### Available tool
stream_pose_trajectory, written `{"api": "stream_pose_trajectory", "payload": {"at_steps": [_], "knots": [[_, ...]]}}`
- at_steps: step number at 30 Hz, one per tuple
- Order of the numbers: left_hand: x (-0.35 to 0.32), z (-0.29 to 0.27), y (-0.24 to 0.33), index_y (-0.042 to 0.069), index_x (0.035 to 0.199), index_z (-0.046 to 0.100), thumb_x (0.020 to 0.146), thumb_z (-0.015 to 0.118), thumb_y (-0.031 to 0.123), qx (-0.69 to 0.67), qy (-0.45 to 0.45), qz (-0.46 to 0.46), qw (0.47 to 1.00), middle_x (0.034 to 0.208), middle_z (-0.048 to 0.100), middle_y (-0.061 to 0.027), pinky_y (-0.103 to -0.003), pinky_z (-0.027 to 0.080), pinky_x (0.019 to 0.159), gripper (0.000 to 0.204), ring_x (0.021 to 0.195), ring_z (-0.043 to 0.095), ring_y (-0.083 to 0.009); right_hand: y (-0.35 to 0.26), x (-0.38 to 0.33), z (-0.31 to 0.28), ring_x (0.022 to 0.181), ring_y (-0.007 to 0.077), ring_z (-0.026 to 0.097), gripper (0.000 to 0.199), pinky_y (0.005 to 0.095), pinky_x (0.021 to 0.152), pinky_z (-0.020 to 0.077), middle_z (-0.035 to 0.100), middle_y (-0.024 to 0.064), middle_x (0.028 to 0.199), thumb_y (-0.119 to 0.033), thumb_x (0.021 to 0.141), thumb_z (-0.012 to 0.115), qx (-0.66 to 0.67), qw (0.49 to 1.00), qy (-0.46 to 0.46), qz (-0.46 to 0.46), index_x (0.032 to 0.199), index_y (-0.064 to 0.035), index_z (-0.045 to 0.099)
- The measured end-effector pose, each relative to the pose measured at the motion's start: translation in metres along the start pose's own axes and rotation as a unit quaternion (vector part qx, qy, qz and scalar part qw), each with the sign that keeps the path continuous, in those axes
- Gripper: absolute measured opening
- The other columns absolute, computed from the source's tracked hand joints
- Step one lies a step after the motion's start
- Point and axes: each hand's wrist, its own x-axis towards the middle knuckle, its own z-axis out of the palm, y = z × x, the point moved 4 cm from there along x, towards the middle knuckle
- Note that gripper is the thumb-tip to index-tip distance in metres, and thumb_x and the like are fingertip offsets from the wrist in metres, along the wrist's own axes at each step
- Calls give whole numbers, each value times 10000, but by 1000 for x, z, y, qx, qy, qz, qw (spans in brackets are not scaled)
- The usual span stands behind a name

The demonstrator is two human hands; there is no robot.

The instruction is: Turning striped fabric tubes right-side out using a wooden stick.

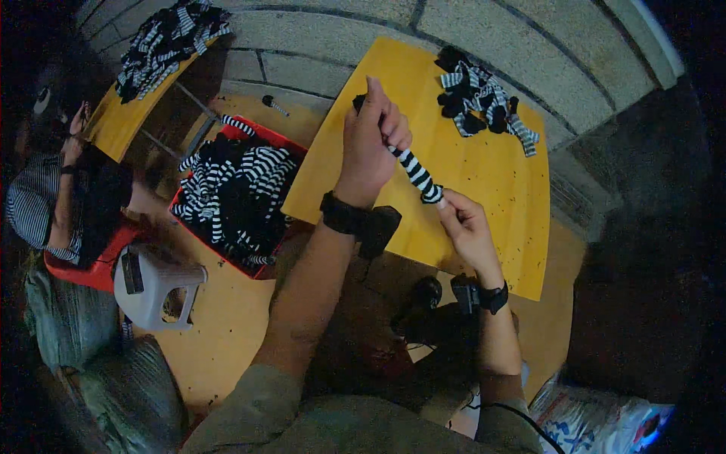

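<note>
A black-and-white striped sock (415,171) is stretched at a slant between my two hands, above the yellow table (423,227). My left hand (369,144) is closed round its far end, thumb pointing up, with a dark bit of knit showing beside the thumb. At the near end, the thumb and fingers of my right hand (466,225) pinch the sock's edge. A loose heap of striped and black socks (473,94) lies on the table's far right part, apart from both hands.
Left of the table stands a red crate (180,209) full of striped socks. Beyond it is another yellow table (125,129) with a sock pile (162,49), where another person (45,197) sits. A pale plastic stool (151,291) and green sacks (128,386) are at the left.
</note>
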Motion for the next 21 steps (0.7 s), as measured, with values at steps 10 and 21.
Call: {"api": "stream_pose_trajectory", "payload": {"at_steps": [10,21], "knots": [[-8,-1,-45,157,665,365,949,455,437,-6,18,-100,995,533,354,18,-289,349,450,409,456,386,-126,-28,18,13,559,9,358,145,182,489,270,480,-67,647,-57,904,541,-63,989,81,-103,993,-7,644],[5,0,11,8,1187,463,954,491,292,69,-113,75,988,1027,593,-122,-416,467,872,369,957,579,-225,-5,10,-17,473,21,355,158,191,439,249,418,-76,549,-173,923,567,171,985,-30,13,854,-42,620]]}}
